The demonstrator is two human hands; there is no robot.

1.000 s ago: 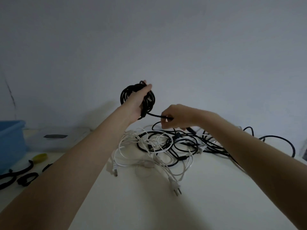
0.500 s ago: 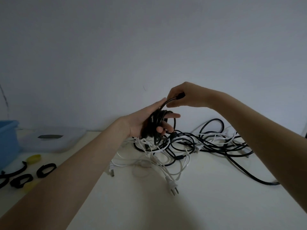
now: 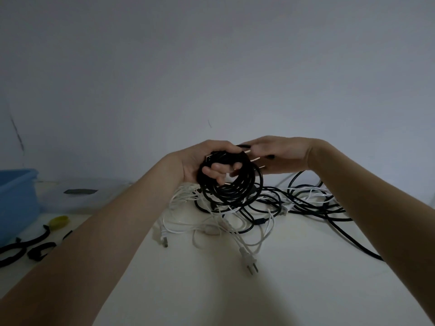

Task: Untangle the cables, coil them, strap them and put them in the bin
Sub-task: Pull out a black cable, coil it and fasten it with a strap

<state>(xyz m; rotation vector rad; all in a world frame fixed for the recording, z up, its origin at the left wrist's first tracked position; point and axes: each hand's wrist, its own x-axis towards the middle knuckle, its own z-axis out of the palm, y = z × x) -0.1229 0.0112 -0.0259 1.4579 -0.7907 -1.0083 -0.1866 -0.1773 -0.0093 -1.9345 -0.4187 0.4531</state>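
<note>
step: coiling | my left hand (image 3: 200,164) holds black coil (image 3: 231,184), right hand (image 3: 275,154) flat on it at 3 o'clock | next: grab strap (image 3: 38,251) at 9 o'clock

Plain indoor work spot, prob. a home room or small office; can't tell which. Bare white wall (image 3: 211,67) w/ hairline crack behind a white table (image 3: 294,290). On the table: tangled power cables (image 3: 270,208); left of them, blue plastic bin (image 3: 16,203), clear lid (image 3: 80,196), black straps (image 3: 35,245).
</note>
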